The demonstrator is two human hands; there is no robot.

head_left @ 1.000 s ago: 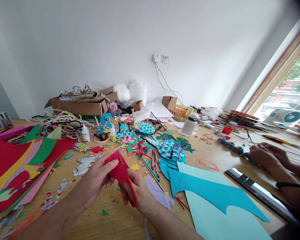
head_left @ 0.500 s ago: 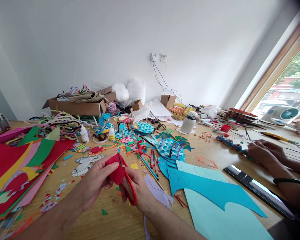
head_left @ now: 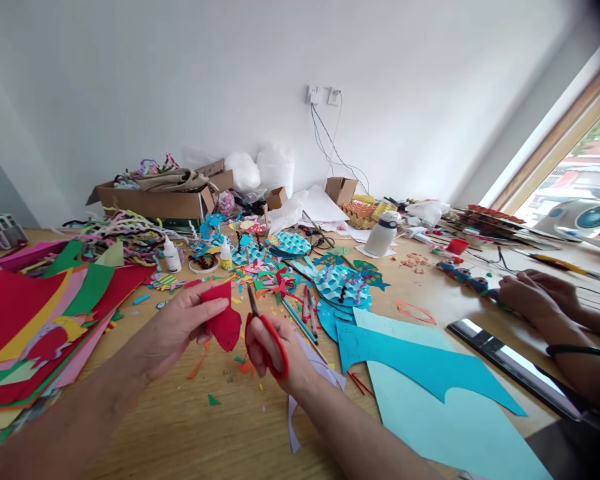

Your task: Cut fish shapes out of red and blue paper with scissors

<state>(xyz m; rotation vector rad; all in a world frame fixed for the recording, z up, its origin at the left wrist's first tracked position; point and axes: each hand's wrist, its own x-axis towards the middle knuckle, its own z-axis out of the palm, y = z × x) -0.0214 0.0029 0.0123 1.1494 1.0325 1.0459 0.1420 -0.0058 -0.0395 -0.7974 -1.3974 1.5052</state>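
My left hand pinches a piece of red paper with a curved, partly cut outline. In my right hand are red-handled scissors, their dark blades pointing away and up, apart from the paper. The blades look nearly closed. Both hands hover over the wooden table. Below and beyond them lie small coloured paper scraps and several pens and pencils. A purple paper offcut lies beside my right wrist.
Stacked coloured sheets lie left. Blue paper covers a pale sheet on the right, near a black-edged bar. Another person's hands work at far right. Glue bottles, blue paper fish and a white bottle stand farther back.
The scissors have come away from the red paper, moving right with my right hand. My left hand has drawn the paper slightly left and turned it. The view has shifted a little.
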